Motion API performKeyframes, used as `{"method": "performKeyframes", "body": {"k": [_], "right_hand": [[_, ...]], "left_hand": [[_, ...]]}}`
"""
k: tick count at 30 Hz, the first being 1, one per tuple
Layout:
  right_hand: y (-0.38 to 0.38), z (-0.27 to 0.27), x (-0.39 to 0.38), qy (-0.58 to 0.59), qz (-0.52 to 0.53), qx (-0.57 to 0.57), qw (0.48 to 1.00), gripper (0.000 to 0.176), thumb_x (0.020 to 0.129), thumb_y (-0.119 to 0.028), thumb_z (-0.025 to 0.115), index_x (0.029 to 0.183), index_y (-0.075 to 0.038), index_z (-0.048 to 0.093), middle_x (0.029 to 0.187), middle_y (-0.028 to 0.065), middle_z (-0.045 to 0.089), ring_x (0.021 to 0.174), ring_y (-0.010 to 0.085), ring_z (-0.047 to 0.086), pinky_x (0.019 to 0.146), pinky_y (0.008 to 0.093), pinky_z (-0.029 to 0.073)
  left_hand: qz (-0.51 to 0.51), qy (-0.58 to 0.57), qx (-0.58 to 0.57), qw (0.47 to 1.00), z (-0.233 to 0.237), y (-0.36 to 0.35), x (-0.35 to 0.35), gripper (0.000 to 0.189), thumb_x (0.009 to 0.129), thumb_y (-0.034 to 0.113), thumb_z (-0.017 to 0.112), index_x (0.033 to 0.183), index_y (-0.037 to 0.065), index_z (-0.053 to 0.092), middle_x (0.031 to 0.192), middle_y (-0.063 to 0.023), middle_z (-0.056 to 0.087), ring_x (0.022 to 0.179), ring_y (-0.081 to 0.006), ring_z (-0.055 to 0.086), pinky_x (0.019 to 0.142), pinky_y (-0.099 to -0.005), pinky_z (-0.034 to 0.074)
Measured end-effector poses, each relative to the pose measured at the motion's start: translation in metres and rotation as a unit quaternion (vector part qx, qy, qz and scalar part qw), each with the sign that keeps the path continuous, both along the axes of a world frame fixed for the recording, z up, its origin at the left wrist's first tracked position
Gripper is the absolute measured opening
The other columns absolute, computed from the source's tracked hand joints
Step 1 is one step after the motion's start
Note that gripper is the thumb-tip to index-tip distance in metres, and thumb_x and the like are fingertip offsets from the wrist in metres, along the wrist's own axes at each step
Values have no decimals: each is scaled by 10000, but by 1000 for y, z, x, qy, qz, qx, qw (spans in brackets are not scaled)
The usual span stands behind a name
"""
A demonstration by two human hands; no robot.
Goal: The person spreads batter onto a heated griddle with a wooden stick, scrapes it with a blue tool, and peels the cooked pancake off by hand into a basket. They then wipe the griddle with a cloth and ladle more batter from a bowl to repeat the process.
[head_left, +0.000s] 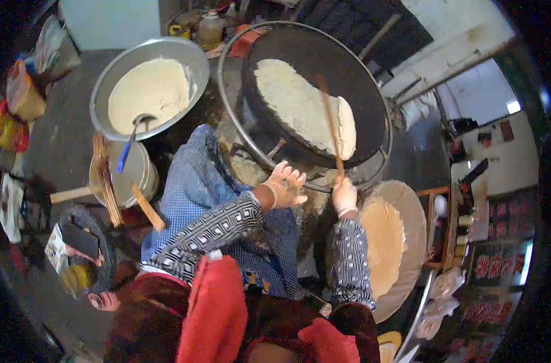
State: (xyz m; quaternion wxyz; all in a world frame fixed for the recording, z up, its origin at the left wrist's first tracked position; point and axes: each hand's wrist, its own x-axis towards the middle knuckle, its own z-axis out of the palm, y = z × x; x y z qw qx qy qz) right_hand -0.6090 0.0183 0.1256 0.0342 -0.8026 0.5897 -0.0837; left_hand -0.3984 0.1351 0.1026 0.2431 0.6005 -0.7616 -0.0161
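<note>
**Right hand grips wooden stick (331, 118) over pale batter (293, 103) on round griddle (287, 45)**

The right hand (345, 196) is closed around the near end of the wooden stick, just beyond the griddle's near edge. The stick reaches across the batter, its far end blurred. The left hand (281, 186) is empty, fingers spread, near the griddle's near edge; whether it touches the metal ring (220, 71) around the griddle, I cannot tell. The 2 hands are apart.

The batter lies on the griddle as 1 long sheet, with a thicker ridge (347, 127) along its right side, beside the stick.

The stick looks light and stiff, easiest to hold at the end nearest the person, clear of the batter. The batter itself is probably soft, wet and clinging, liable to tear if pinched, so it is better moved by the stick's edge than by fingers.

Left of the griddle sits a metal bowl (198, 69) of more batter (148, 91), a blue-handled ladle (124, 156) resting in it. Nearer the person than that bowl, left of the griddle, stands a bucket (148, 175). On the griddle's near right side, a round tray (416, 236) bears a browned flatbread (381, 242), which looks thin and brittle and is best supported from beneath.
</note>
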Motion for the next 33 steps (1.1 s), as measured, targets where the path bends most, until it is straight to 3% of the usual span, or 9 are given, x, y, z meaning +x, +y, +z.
{"method": "performKeyframes", "body": {"k": [5, 7, 9, 12, 15, 23, 25, 28, 33], "right_hand": [[-9, 21, 16, 2, -30, -8, 1000, 267, 918, -287, 480, 900, -42, 584, 753, 198, 647, 719, 385, 635, 624, 497, 498], [2, 1, 6, -61, 91, -47, 993, 247, 923, -255, 464, 849, -49, 579, 683, 190, 626, 644, 366, 625, 569, 483, 496], [0, 18, 14, -86, 26, -18, 996, 274, 936, -227, 443, 744, -63, 551, 556, 160, 555, 521, 325, 584, 482, 464, 473], [-43, -37, 2, -78, 147, -160, 973, 257, 858, -172, 496, 659, -58, 613, 558, 155, 579, 469, 296, 576, 434, 441, 471], [4, 36, 36, -61, -20, 48, 997, 211, 918, -193, 457, 902, -50, 611, 785, 171, 665, 728, 323, 659, 617, 454, 517], [-1, 23, 35, -105, -41, 34, 993, 276, 908, -254, 489, 913, -21, 637, 879, 179, 678, 804, 320, 668, 700, 458, 526], [-2, 14, 33, 4, 96, 109, 989, 282, 895, -241, 489, 980, 0, 607, 870, 191, 650, 824, 326, 662, 691, 454, 526], [-25, -20, 22, 123, -28, -10, 992, 262, 892, -250, 476, 950, -37, 617, 878, 153, 622, 783, 310, 658, 648, 426, 542], [18, 43, 41, -101, -36, 109, 988, 356, 946, -326, 444, 932, -1, 587, 890, 244, 653, 862, 401, 633, 741, 503, 497]], "left_hand": [[-41, -12, 161, 986, 36, -11, 22, 560, 819, 546, 582, 1009, 21, 629, 1001, -179, 629, 1041, -351, 566, 1032, -490, 317], [-65, 0, 133, 989, 39, -7, 36, 576, 801, 555, 597, 992, 12, 630, 1003, -189, 630, 1041, -360, 568, 1025, -492, 328], [-45, 33, 61, 997, 38, -1, 40, 557, 762, 559, 622, 929, 28, 645, 965, -180, 645, 1007, -359, 582, 993, -483, 364], [-55, -32, 90, 994, 33, -3, 51, 504, 740, 530, 658, 897, 52, 648, 904, -128, 641, 961, -312, 589, 941, -480, 363], [-52, -58, 41, 996, 11, -8, 68, 477, 757, 508, 635, 886, 50, 599, 923, -137, 618, 962, -327, 562, 972, -486, 324], [17, -151, 68, 986, 6, -5, 95, 538, 746, 557, 609, 958, 63, 622, 975, -127, 617, 1008, -326, 551, 1047, -510, 259], [-11, -173, 160, 972, 43, -1, 70, 570, 706, 558, 647, 997, 68, 635, 1021, -118, 638, 1061, -303, 564, 1058, -522, 250], [-21, -98, 211, 972, 46, -5, 37, 672, 734, 553, 612, 1157, 32, 572, 1088, -170, 622, 1086, -334, 563, 1015, -497, 342], [-50, -79, 166, 982, 32, -10, 42, 684, 768, 584, 601, 1186, 43, 563, 1080, -178, 615, 1087, -363, 544, 1039, -500, 313]]}}
